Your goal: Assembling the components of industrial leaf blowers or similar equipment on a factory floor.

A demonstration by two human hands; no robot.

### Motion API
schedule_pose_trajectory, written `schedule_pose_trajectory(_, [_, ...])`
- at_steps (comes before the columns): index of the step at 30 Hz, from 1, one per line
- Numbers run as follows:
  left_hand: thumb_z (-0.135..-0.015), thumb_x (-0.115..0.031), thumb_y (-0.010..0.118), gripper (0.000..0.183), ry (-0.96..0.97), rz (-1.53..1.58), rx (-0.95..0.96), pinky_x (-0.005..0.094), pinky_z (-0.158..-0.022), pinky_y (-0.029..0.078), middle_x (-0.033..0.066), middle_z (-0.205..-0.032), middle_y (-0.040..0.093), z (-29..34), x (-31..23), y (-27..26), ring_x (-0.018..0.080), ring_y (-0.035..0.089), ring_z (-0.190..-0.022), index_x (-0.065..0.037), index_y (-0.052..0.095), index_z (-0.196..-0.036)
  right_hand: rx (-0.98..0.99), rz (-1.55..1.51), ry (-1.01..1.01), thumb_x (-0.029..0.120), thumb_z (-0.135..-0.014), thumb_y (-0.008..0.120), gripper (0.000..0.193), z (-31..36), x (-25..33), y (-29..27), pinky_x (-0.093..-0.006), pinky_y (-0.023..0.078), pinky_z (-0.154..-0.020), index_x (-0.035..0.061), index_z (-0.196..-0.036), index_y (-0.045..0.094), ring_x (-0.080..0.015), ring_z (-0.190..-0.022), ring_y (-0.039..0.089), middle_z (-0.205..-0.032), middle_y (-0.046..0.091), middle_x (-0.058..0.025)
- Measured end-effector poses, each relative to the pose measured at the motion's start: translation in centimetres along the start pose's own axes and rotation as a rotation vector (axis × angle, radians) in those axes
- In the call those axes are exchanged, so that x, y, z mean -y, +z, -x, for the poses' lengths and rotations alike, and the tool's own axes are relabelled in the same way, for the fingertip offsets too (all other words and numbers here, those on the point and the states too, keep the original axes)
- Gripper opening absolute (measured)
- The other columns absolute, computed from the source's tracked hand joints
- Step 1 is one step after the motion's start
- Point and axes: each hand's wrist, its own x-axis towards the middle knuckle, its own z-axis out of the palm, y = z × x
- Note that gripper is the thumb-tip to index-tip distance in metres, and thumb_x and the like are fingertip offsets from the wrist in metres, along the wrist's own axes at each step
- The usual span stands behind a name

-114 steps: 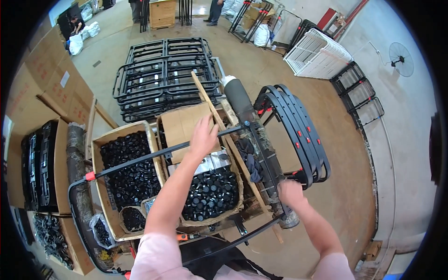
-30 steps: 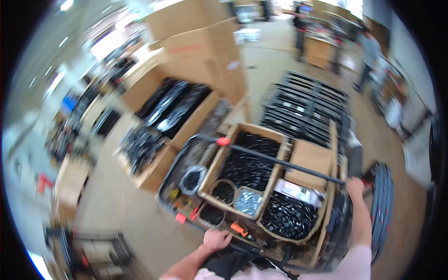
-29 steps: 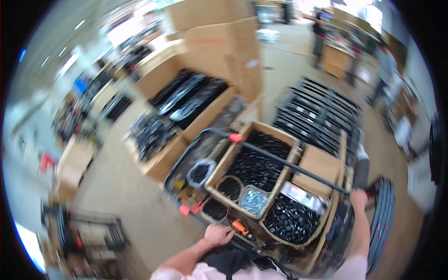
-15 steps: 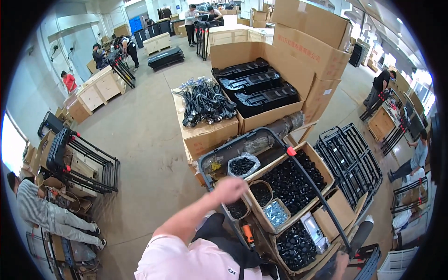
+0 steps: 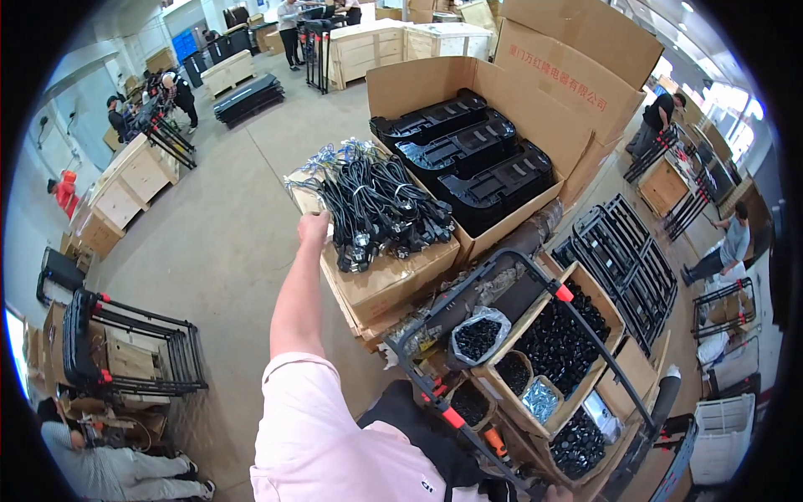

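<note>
My left hand (image 5: 314, 227) is stretched forward to the left edge of a cardboard box (image 5: 368, 294). Its fingers are curled closed beside a heap of black cables (image 5: 381, 201) with metal-tipped ends; what they hold is hidden. At the lower edge, my right hand (image 5: 558, 494) shows only in part, close to the lower end of a black tubular frame (image 5: 598, 343) with red joints. Its fingers cannot be made out. The frame leans across a wooden parts tray (image 5: 617, 311) of black knobs (image 5: 556, 335) and bagged silver screws (image 5: 541, 399).
Black moulded trays (image 5: 493, 180) fill an open carton behind the cables. An orange-handled tool (image 5: 496, 443) lies beside the parts tray. More black frames (image 5: 623, 268) are stacked to the right. Several people work at benches around the hall, one in a striped shirt (image 5: 69, 464) at lower left.
My left hand has moved from above the parts tray, forward and left to the cable box. My right hand has shifted left and lower. The view has turned, and the tubular frame sits differently.
</note>
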Motion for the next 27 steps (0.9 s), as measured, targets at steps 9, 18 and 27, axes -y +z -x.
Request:
schedule_pose_trajectory(9, [-0.085, -0.052, 0.079, 0.05, 0.003, -0.078, 0.223, 0.041, -0.066, 0.061, 0.0114, -0.081, 0.076, -0.5, -3.2, -0.2, 0.0257, 0.076, -0.072, -0.002, 0.079, -0.094, 0.069, 0.013, -0.049, 0.04, -0.106, 0.063, 0.053, 5.6, 12.6, -1.9, -0.0498, 0.049, -0.108, 0.0031, -0.145, 0.063, -0.0397, -0.131, 0.06, -0.146, 0.063, -0.0207])
schedule_pose_trajectory(18, [-0.091, -0.04, 0.065, 0.051, 0.108, -0.308, 0.178, 0.0488, -0.104, 0.054, 0.0234, -0.13, 0.072, 0.9, -5.7, -0.7, 0.0414, 0.067, -0.124, 0.0, 0.075, -0.122, -0.141, 0.072, -0.368, 0.032, -0.091, 0.069, 0.037, 1.2, 12.0, 2.7, -0.0467, 0.055, -0.072, -0.0047, -0.095, 0.074, -0.0431, -0.078, 0.073, -0.081, 0.071, -0.0279])
schedule_pose_trajectory(27, [-0.096, -0.036, 0.058, 0.04, 0.395, -0.315, -0.15, 0.0533, -0.087, 0.059, 0.023, -0.098, 0.078, 0.3, -4.0, -1.5, 0.0404, 0.077, -0.091, 0.001, 0.073, -0.103, 0.174, 0.081, -0.129, 0.045, -0.106, 0.062, 0.054, 6.3, 14.8, 2.7, -0.0517, 0.049, -0.108, 0.0057, -0.143, 0.064, -0.0414, -0.13, 0.06, -0.142, 0.065, -0.0215])
